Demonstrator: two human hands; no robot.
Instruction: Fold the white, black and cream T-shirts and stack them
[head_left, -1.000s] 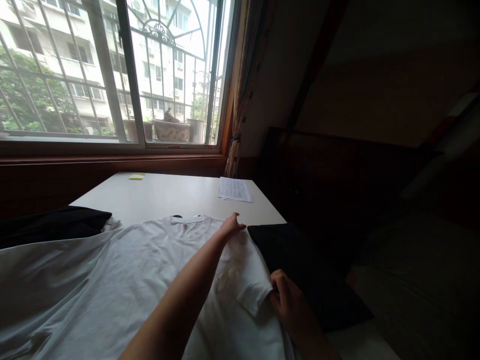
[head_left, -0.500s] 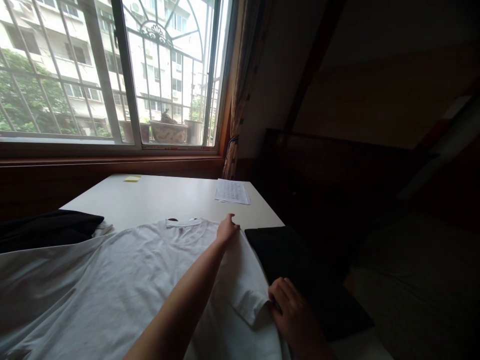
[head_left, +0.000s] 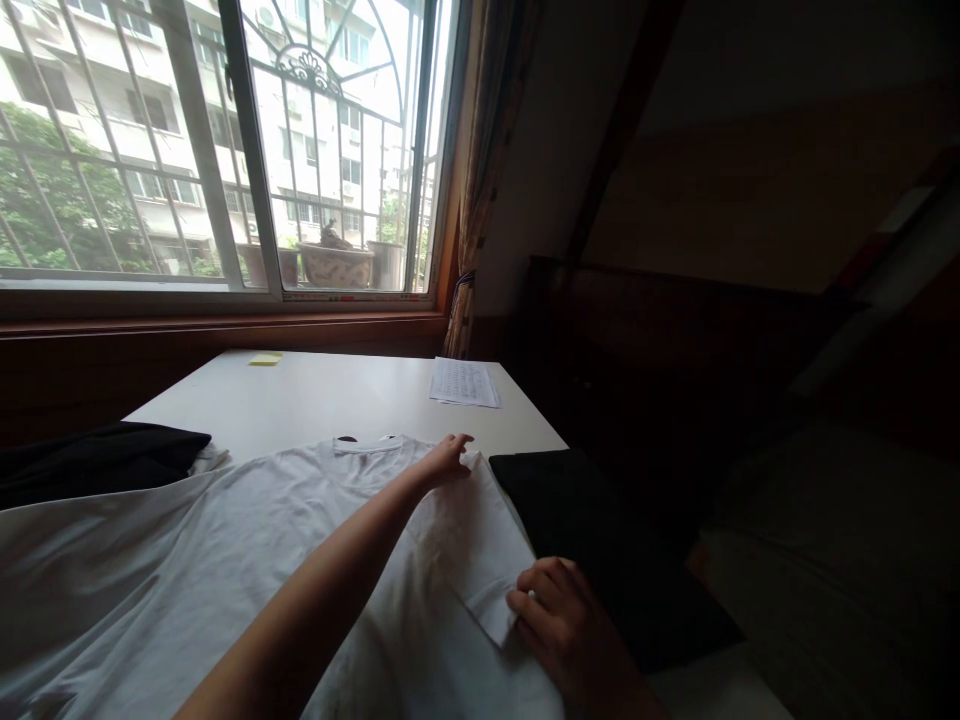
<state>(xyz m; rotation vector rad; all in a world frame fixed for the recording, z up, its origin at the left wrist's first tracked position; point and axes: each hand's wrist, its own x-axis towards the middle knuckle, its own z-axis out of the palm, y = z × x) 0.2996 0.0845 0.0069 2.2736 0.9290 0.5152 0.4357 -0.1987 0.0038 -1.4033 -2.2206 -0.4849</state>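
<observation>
The fingers of the right hand are gripping the end of the sleeve of a white T-shirt; those of the left hand are meeting its shoulder, though I cannot tell whether they are pinching the cloth. A white surface is carrying everything. The T-shirt is covering much of its near part, collar facing the far edge. A flat dark piece is lying along the right edge, just beside the sleeve. A black garment is lying by the left edge. Paper sheets are resting near the far right corner, a yellow note near the far left one.
</observation>
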